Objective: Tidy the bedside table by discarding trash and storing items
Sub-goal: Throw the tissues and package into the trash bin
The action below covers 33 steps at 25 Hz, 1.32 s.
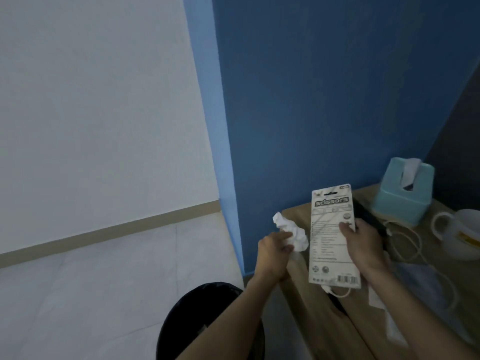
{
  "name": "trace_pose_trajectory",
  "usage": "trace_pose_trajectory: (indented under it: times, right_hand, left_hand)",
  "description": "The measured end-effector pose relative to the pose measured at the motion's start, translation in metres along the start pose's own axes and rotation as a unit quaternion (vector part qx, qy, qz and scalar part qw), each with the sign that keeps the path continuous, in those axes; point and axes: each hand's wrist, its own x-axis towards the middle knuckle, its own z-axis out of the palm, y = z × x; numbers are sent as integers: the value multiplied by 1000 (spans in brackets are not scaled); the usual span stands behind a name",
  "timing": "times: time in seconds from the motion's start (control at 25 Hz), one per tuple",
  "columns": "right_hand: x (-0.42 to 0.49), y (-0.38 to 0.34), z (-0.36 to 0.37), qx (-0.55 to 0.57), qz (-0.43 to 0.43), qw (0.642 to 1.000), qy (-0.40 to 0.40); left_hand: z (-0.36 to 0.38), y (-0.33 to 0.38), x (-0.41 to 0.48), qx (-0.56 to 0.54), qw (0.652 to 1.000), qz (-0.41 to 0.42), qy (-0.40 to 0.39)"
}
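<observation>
Left hand (275, 252) is clenched on a crumpled white tissue (292, 233) over the wooden bench's (324, 318) left edge; right hand (363, 245) pinches an upright scissors card (333, 235) (print facing us). Behind sit a teal tissue box (405, 190), white mug (457, 233), looped white cable (405, 240) and a face mask (426, 281). A black bin (205, 320) waits below left.

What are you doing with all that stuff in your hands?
A person is tidying a wooden bedside table. The left hand holds a crumpled white tissue, and the right hand holds a scissors package card upright. A dark trash bin sits on the floor beside the table, below the left arm. A blue tissue box, a white mug and a white cable are on the table.
</observation>
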Motion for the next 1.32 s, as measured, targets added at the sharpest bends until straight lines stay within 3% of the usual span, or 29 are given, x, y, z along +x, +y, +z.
trace_pose_trajectory:
  times: [0.28, 0.52, 0.92, 1.12, 1.2, 1.32]
  right_hand:
    - [-65, -3, 105, -53, 10, 983, -178]
    - [-131, 59, 197, -139, 76, 935, -318]
    - [-153, 131, 247, -172, 161, 896, -376]
    - [-152, 137, 252, -110, 267, 874, -389]
    - [-152, 142, 252, -133, 239, 879, -390]
    - [-156, 149, 242, -244, 69, 912, -321]
  left_hand:
    - [-84, -93, -63, 28, 994, -89, 64]
    - [-111, -197, -120, 46, 975, -214, 40]
    - [-80, -265, -136, 33, 957, -286, -25]
    - [-75, -270, -142, 41, 960, -273, -43]
    - [-76, -269, -145, 43, 962, -269, -36]
    - [-82, -266, -151, 48, 964, -256, -56]
